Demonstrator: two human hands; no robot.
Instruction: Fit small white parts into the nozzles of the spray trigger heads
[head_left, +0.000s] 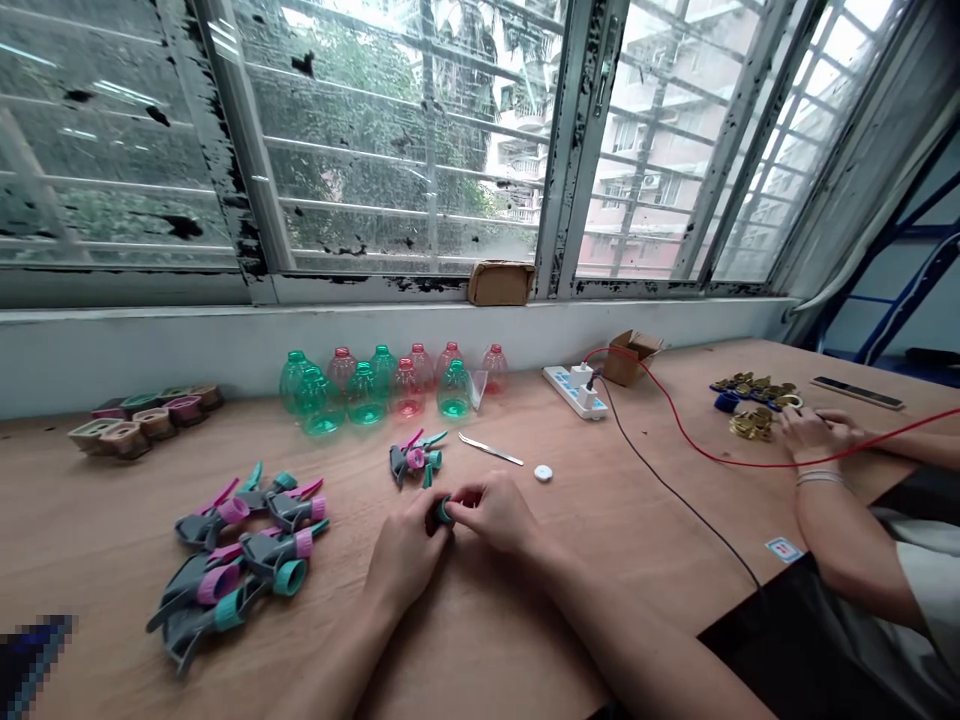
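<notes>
My left hand and my right hand meet low over the table. Between them is a spray trigger head with a teal collar; its dark body is mostly hidden by my left fingers. My right thumb and fingertips pinch at the teal collar. Just beyond my hands lies a small cluster of grey, pink and teal spray heads. A pair of metal tweezers and a small white disc rest to the right of it. On the left is a larger heap of spray heads.
Green and red clear bottles stand along the wall. Coloured blocks lie at far left. A power strip, with red and black cables, and a cardboard box are right. Another person's hands are near brass-coloured pieces.
</notes>
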